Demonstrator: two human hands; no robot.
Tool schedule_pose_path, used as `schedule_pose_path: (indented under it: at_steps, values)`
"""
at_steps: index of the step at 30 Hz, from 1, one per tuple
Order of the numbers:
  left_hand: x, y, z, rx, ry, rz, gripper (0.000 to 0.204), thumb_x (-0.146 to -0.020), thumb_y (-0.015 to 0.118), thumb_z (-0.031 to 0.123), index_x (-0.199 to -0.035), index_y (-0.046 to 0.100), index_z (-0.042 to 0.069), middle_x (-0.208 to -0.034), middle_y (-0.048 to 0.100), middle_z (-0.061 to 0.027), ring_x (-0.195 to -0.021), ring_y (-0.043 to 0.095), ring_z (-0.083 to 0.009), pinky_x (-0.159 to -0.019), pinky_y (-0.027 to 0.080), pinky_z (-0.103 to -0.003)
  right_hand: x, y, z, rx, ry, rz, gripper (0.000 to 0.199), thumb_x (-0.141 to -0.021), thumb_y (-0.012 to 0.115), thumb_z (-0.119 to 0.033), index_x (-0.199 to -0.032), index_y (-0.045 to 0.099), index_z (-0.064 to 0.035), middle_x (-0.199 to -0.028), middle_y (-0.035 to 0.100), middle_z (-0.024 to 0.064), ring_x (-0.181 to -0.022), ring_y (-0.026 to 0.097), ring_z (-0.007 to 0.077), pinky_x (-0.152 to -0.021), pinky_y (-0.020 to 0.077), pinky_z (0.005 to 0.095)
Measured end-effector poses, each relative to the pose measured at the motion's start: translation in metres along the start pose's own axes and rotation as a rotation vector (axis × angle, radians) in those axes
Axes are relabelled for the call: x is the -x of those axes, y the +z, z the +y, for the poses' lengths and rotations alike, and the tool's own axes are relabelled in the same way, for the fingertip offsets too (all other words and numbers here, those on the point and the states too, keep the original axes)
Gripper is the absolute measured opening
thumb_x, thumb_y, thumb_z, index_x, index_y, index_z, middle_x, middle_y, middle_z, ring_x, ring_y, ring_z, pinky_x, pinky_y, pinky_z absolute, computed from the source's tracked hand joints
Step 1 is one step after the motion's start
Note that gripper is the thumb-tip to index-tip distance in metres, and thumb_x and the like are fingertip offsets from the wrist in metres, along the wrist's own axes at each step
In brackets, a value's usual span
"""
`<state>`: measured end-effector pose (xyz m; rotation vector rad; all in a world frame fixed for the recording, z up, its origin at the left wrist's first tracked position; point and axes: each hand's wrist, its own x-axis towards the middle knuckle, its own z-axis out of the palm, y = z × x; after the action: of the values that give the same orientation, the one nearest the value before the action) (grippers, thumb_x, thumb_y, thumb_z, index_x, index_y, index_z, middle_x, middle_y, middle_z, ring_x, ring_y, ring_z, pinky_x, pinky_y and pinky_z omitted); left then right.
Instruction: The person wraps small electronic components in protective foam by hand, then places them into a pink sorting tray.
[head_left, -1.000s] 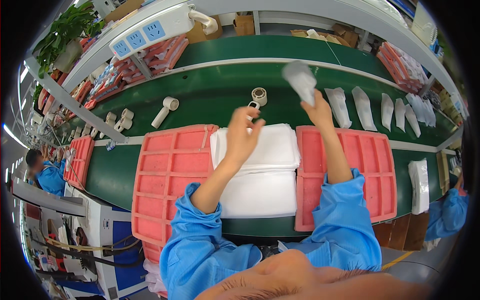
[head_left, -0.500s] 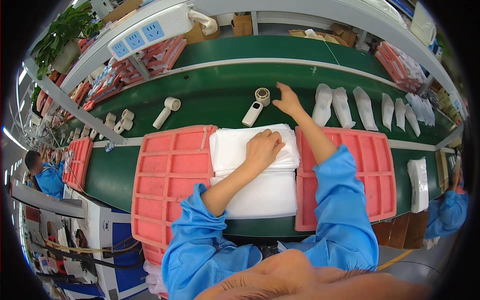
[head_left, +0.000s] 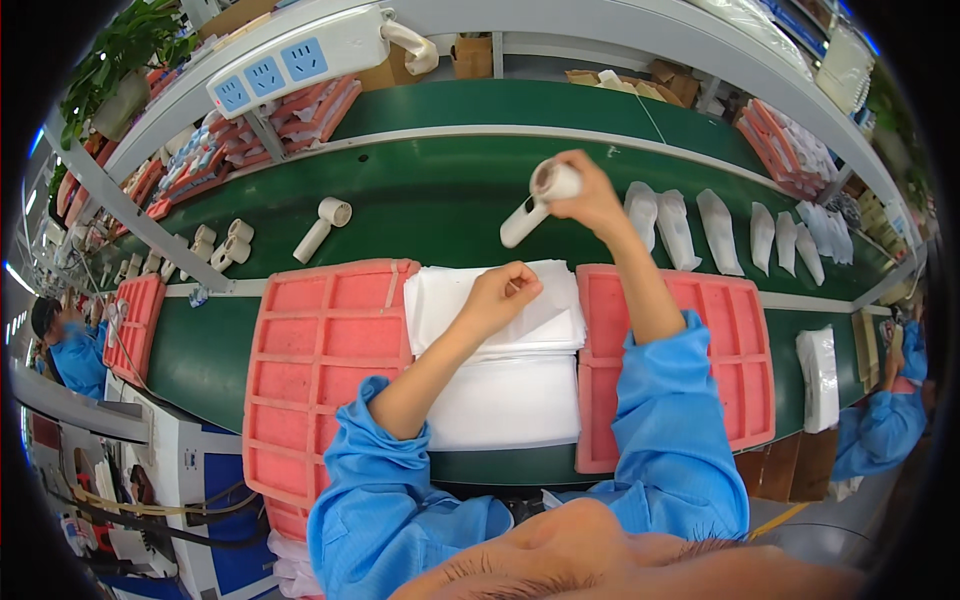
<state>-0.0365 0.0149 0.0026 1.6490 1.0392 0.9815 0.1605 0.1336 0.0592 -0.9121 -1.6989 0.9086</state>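
Since half a second ago the right hand (head_left: 585, 195) has lifted the white handheld device (head_left: 538, 203) off the green belt (head_left: 430, 190), fingers closed around it, upper centre. The left hand (head_left: 497, 297), curled, apparently pinches the white bag stack (head_left: 545, 320).
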Motion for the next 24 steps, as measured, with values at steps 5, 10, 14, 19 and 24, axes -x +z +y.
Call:
schedule_pose_path:
  at_steps: [5, 10, 14, 19, 24]
  values:
    - [0.003, -0.013, 0.02, 0.186, 0.033, 0.038, 0.015, -0.09, 0.066, 0.016, -0.086, 0.061, 0.003, -0.074, 0.057, 0.0033, -0.061, 0.044, -0.0025, -0.057, 0.037, -0.02, 0.069, -0.052, -0.09, -0.172, -0.181, 0.26, 0.06, -0.058, 0.074, 0.0, -0.113, 0.051, -0.0053, -0.1, 0.06, 0.0038, -0.094, 0.059, 0.0124, -0.083, 0.0488, 0.026]
    - [0.009, -0.022, 0.043, 0.264, 0.073, 0.042, 0.01, -0.094, 0.061, 0.014, -0.09, 0.057, 0.005, -0.077, 0.056, 0.0057, -0.065, 0.047, -0.0007, -0.059, 0.038, -0.017, 0.095, -0.052, -0.1, -0.134, -0.251, 0.153, 0.06, -0.057, 0.073, 0.002, -0.113, 0.05, -0.0051, -0.105, 0.059, 0.0053, -0.097, 0.059, 0.0147, -0.087, 0.0472, 0.0266]
    - [0.019, -0.031, 0.061, 0.376, 0.042, 0.21, 0.009, -0.096, 0.058, 0.016, -0.093, 0.056, 0.008, -0.082, 0.059, 0.0028, -0.07, 0.054, -0.0041, -0.061, 0.041, -0.019, 0.089, -0.014, -0.094, -0.072, -0.303, 0.07, 0.059, -0.056, 0.071, 0.004, -0.111, 0.05, -0.0057, -0.109, 0.056, 0.0096, -0.093, 0.058, 0.0155, -0.083, 0.0477, 0.0265]
    - [0.017, -0.031, 0.074, 0.599, 0.142, 0.381, 0.011, -0.097, 0.057, 0.017, -0.093, 0.055, 0.007, -0.086, 0.062, -0.0006, -0.075, 0.056, -0.008, -0.065, 0.044, -0.023, 0.086, 0.018, -0.085, 0.094, -0.449, 0.025, 0.059, -0.059, 0.075, 0.004, -0.113, 0.052, -0.0034, -0.112, 0.054, 0.0123, -0.098, 0.058, 0.0225, -0.082, 0.0483, 0.0301]
    - [0.014, -0.039, 0.07, 0.752, 0.063, 0.3, 0.011, -0.095, 0.059, 0.014, -0.1, 0.059, 0.005, -0.09, 0.062, -0.002, -0.08, 0.057, -0.009, -0.07, 0.046, -0.025, 0.094, 0.032, -0.095, 0.306, -0.581, 0.073, 0.06, -0.06, 0.078, 0.003, -0.115, 0.053, -0.0023, -0.111, 0.051, 0.015, -0.099, 0.056, 0.0295, -0.082, 0.0479, 0.0342]
